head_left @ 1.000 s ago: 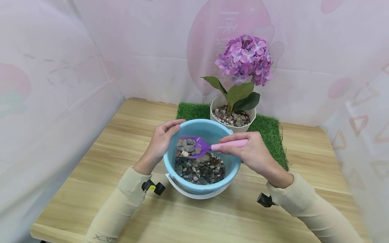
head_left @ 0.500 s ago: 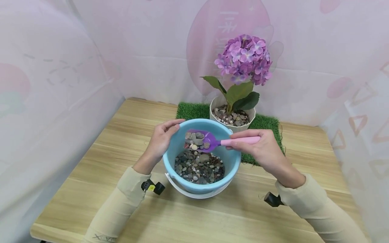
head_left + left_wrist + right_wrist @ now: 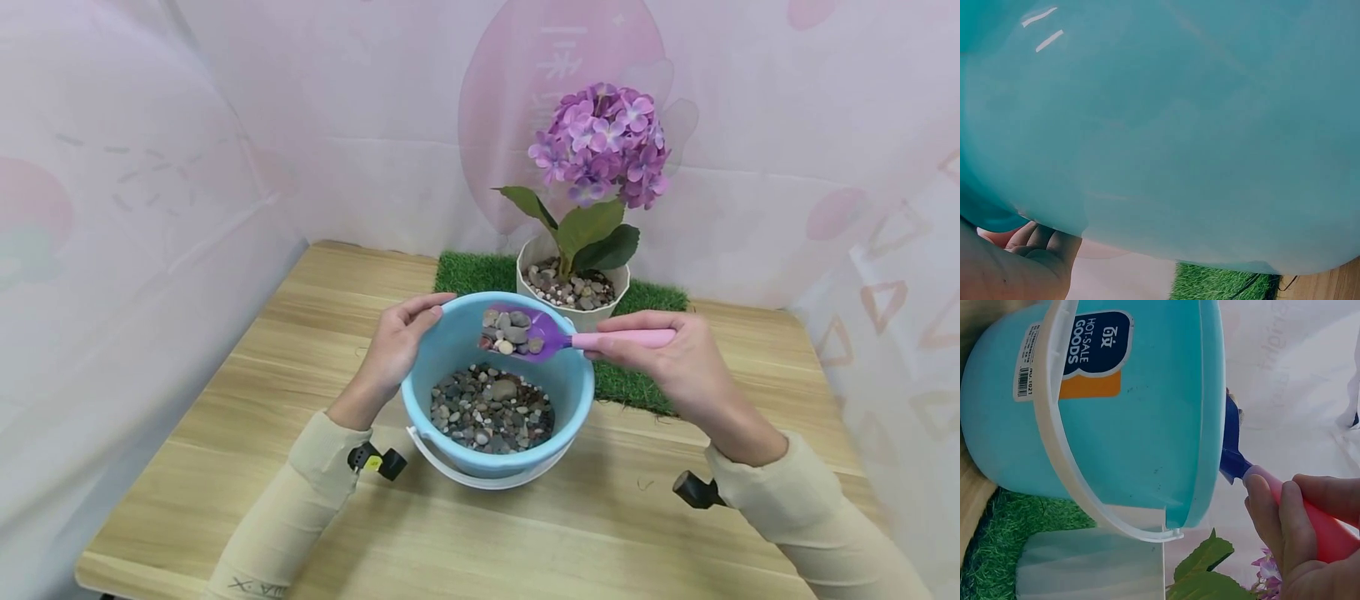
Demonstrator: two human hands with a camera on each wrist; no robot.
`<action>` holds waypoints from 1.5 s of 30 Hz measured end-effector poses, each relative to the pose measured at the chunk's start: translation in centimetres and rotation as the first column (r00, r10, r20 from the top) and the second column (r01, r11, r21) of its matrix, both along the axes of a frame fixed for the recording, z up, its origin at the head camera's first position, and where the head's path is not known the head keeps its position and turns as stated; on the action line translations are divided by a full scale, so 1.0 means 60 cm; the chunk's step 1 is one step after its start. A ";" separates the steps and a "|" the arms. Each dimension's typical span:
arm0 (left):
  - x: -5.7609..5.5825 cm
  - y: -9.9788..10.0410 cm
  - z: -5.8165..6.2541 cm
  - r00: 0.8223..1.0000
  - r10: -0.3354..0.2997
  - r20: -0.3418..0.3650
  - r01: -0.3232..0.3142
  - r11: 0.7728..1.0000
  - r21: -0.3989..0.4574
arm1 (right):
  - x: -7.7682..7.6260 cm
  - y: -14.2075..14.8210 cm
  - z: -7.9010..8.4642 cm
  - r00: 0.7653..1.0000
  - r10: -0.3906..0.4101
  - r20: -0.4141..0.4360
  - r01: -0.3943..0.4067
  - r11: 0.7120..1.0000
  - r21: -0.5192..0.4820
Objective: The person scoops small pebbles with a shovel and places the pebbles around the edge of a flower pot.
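A light-blue bucket [image 3: 416, 400] stands on the table with a bed of pebbles [image 3: 491, 412] at its bottom. My left hand [image 3: 390, 354] grips the bucket's left rim, thumb at the top edge; the left wrist view is mostly filled by the bucket's side. In my right hand [image 3: 675, 354] is the pink handle of a small shovel [image 3: 551, 333] with a purple blade. Several grey and pale stones [image 3: 513, 329] lie on that blade, held level over the bucket's far right part. From the right wrist view, the shovel [image 3: 1233, 447] shows just above the rim, fingers and thumb pinching its handle.
Behind the bucket, a white pot [image 3: 570, 312] with a purple hydrangea [image 3: 600, 146] and pebbles sits on a green turf mat [image 3: 645, 387]. The bucket's white handle [image 3: 480, 483] hangs down at the front. Printed cloth [image 3: 375, 100] surrounds the wooden table [image 3: 247, 400].
My right hand has moved rightward and slightly up, carrying the loaded shovel from the bucket's left inner side toward its right rim. The left hand and bucket have stayed in place.
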State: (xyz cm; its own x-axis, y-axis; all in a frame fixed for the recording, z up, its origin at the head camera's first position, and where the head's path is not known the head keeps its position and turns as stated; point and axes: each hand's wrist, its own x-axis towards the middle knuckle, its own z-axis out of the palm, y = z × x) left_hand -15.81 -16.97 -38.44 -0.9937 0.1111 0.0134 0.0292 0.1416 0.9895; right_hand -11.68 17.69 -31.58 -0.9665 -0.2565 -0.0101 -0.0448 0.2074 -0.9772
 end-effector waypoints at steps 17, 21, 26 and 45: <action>-0.001 0.000 0.000 1.000 0.008 0.016 -0.008 1.000 0.005 | 0.000 0.036 0.003 0.997 -0.079 -0.025 0.078 0.997 -0.023; -0.001 0.001 0.001 1.000 0.008 0.015 -0.008 1.000 0.009 | -0.002 0.046 0.004 0.993 -0.116 -0.035 0.115 0.993 -0.021; -0.001 0.001 0.001 1.000 0.007 0.014 -0.007 1.000 0.013 | -0.005 0.056 0.002 0.991 -0.129 -0.019 0.128 0.991 -0.043; 0.000 0.001 0.001 1.000 0.010 0.023 -0.011 1.000 0.011 | -0.033 0.086 -0.018 0.977 -0.206 0.061 0.209 0.977 -0.046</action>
State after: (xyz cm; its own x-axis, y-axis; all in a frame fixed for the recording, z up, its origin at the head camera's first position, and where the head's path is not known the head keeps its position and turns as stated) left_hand -15.84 -16.90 -38.38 -0.9949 0.1007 -0.0081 0.0052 0.1310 0.9914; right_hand -13.68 22.83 -32.68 -0.9971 -0.0517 -0.0567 0.0481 0.1551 -0.9867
